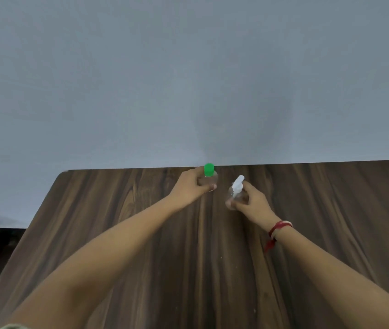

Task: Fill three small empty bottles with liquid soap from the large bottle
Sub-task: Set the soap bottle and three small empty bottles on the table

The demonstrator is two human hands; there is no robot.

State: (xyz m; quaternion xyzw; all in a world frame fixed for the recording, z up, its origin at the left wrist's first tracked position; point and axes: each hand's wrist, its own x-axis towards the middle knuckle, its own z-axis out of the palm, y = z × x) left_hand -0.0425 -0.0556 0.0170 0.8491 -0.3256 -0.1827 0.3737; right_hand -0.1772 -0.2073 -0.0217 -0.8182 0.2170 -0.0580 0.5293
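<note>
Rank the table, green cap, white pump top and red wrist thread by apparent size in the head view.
1. table
2. red wrist thread
3. white pump top
4. green cap
The pump top and cap look close in size, and the pump top sits nearer the camera, so their order is unsure.

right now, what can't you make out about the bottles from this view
Head view: soap level in the green-capped bottle, its clear body mostly behind the left hand.
Head view: soap level in the white-capped bottle, small, blurred, wrapped by the right hand.
The large bottle and third small bottle: outside the frame.
</note>
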